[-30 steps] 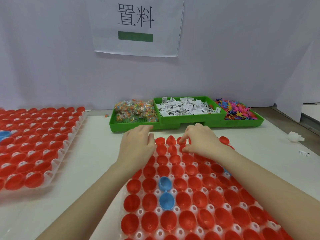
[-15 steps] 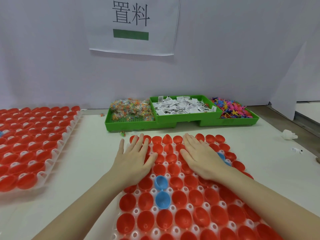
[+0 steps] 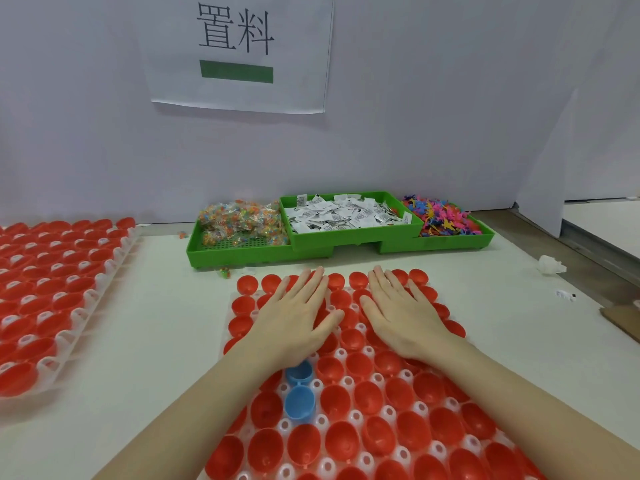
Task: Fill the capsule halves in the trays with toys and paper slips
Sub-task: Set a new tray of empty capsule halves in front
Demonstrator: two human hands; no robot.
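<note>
near tray of red capsule halves, 2 blue halves mid-left | left hand and right hand flat on its far rows, fingers straight, holding nothing | second red tray left | 3 green bins: bagged toys, paper slips, loose toys

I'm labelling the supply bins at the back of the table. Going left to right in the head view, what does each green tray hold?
Bagged multicoloured toys → white paper slips → loose pink, blue and yellow plastic toys.
</note>
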